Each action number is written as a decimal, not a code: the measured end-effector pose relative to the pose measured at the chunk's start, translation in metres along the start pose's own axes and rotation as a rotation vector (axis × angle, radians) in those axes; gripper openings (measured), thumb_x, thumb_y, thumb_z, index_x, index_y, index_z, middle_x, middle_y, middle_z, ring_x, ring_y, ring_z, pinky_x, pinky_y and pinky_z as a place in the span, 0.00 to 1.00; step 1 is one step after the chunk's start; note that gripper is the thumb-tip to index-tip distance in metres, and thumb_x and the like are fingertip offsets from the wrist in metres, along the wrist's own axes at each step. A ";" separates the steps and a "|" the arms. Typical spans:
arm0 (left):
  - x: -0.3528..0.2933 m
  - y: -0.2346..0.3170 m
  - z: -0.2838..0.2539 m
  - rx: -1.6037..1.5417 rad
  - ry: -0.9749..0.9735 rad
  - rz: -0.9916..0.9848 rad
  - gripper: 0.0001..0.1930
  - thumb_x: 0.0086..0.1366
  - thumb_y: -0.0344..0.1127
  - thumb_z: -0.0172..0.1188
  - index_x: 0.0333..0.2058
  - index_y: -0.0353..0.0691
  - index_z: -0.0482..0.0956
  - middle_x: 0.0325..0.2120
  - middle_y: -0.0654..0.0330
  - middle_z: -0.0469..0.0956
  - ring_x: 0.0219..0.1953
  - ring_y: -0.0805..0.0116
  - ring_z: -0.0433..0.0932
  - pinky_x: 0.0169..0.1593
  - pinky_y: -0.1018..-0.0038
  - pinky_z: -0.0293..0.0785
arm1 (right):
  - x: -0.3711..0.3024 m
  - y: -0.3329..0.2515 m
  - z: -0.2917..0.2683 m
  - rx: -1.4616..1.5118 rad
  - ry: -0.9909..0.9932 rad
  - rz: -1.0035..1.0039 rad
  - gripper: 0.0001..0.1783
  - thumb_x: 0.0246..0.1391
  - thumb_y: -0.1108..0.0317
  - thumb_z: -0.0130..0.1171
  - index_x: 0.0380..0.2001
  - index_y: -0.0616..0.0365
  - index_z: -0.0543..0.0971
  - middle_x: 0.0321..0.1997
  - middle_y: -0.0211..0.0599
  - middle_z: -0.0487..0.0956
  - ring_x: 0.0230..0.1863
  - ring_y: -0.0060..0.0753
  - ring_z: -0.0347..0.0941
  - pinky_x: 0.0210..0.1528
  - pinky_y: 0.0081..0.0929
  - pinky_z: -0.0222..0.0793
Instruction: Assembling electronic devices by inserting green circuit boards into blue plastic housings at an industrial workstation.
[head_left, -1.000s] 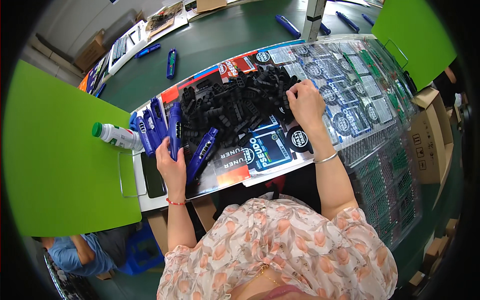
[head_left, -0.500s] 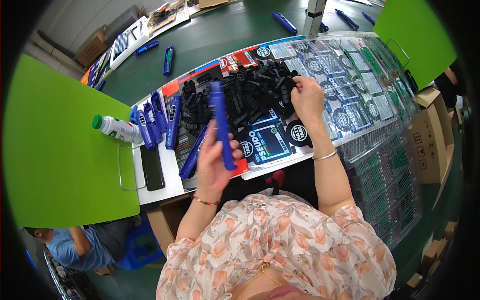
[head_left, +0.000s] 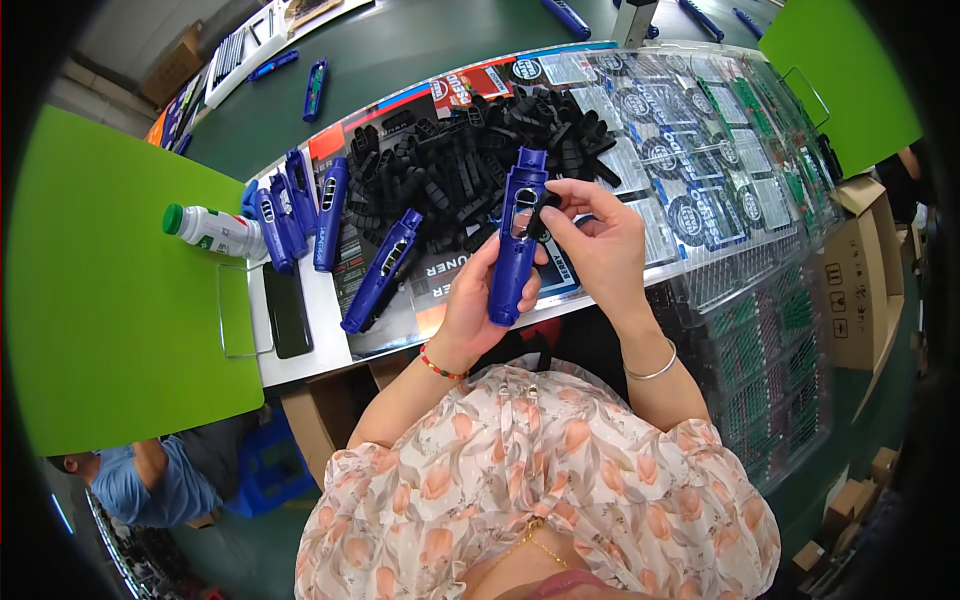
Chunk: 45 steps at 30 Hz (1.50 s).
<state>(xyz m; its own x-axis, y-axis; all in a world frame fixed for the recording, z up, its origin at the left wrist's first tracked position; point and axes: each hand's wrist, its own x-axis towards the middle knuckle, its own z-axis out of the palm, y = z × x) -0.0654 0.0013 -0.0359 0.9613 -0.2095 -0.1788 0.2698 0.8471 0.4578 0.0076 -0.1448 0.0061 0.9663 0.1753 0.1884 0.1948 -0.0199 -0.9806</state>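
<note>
Upright in front of me stands a blue plastic casing (head_left: 512, 275) with an oval cut-out, and my left hand (head_left: 468, 312) is closed round its lower part. Thumb and fingers of my right hand (head_left: 612, 255) pinch a small black button pad (head_left: 543, 208) at the right side of that cut-out; the fingers partly hide it. Behind the casing spreads a heap of similar black pads (head_left: 450, 175). Left of my left hand, another blue casing (head_left: 383, 270) lies aslant on the printed sheets. Several more, among them a blue casing (head_left: 329, 215), lie farther left.
A white bottle with a green cap (head_left: 215, 230) lies beside a dark phone (head_left: 288, 310) at the left. Green panels (head_left: 120, 290) flank the bench. Clear plastic trays (head_left: 690, 170) cover its right part, near a cardboard box (head_left: 858, 285). Another person (head_left: 150, 480) sits at lower left.
My right hand has come back from the heap to the casing with a black pad. My left hand has moved right and turned the casing's cut-out into view.
</note>
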 end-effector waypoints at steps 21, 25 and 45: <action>0.005 -0.008 0.017 0.507 0.089 0.147 0.28 0.75 0.44 0.41 0.70 0.45 0.50 0.30 0.61 0.73 0.22 0.75 0.71 0.24 0.81 0.68 | 0.010 -0.001 0.001 -0.466 0.019 -0.145 0.29 0.36 0.74 0.69 0.47 0.54 0.73 0.45 0.41 0.67 0.33 0.36 0.71 0.37 0.32 0.73; 0.011 -0.001 0.017 0.546 0.025 0.144 0.27 0.76 0.41 0.39 0.70 0.46 0.51 0.35 0.58 0.76 0.22 0.77 0.70 0.24 0.83 0.67 | 0.016 -0.001 -0.007 -0.257 -0.011 0.020 0.35 0.36 0.75 0.67 0.52 0.54 0.68 0.45 0.45 0.66 0.32 0.34 0.71 0.38 0.31 0.73; 0.007 -0.003 0.021 0.567 0.020 0.145 0.27 0.76 0.42 0.39 0.70 0.46 0.49 0.36 0.55 0.77 0.22 0.77 0.72 0.24 0.82 0.68 | 0.014 -0.005 -0.013 -0.117 -0.034 0.064 0.35 0.43 0.73 0.64 0.58 0.58 0.69 0.44 0.47 0.75 0.27 0.29 0.77 0.34 0.26 0.75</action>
<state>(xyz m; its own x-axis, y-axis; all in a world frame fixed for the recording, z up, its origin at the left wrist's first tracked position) -0.0583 -0.0133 -0.0206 0.9909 -0.0966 -0.0935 0.1283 0.4715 0.8725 0.0220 -0.1551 0.0139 0.9715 0.2032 0.1219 0.1533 -0.1468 -0.9772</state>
